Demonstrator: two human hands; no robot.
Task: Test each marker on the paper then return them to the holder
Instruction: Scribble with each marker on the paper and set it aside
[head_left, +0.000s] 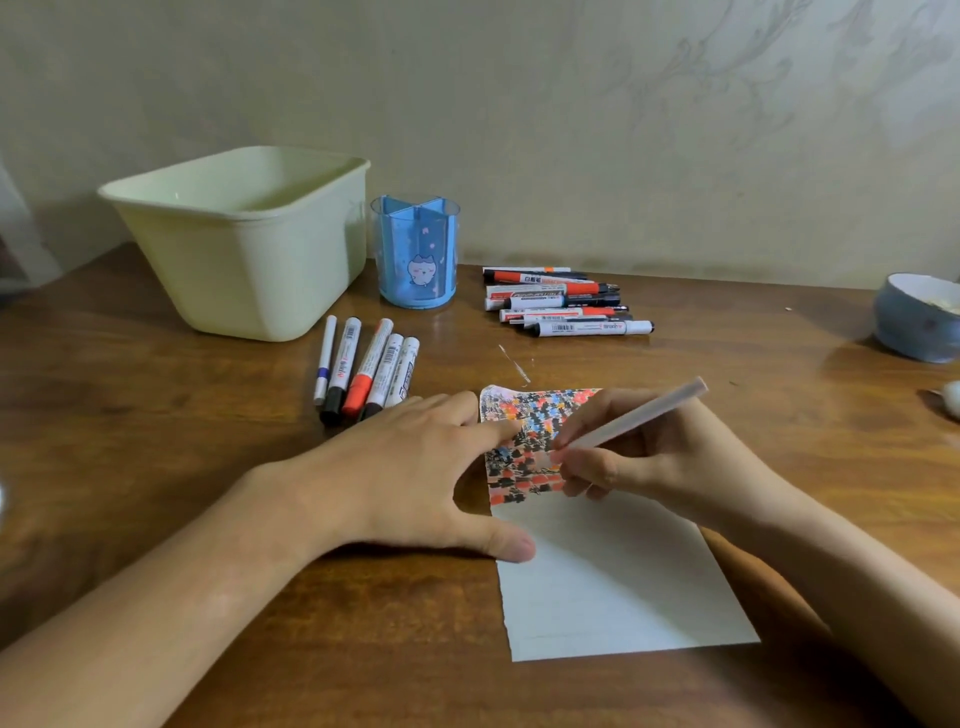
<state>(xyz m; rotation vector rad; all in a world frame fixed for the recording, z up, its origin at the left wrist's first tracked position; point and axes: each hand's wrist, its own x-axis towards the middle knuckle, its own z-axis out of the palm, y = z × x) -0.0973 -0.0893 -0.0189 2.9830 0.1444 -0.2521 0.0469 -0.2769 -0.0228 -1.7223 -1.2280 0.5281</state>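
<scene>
On the wooden table (156, 415), my left hand (415, 467) pressed flat on the paper (613, 582) while my right hand (639, 457) gripped a marker (634, 415), testing it. The holder (415, 252) beyond the paper stood empty; I judged none were returned.

left grip (410, 467): bare, no rings | right grip (639, 462): bare | forearms: sleeveless

There is only one view, from a camera on the person's head. It looks forward and down over a wooden table (156, 374) toward a pale wall (519, 104) behind it. The lens is wide, so the table edge and wall line bend a little. Both forearms enter from the bottom corners, close to the camera, and the paper (613, 582) lies near the lower middle.
</scene>
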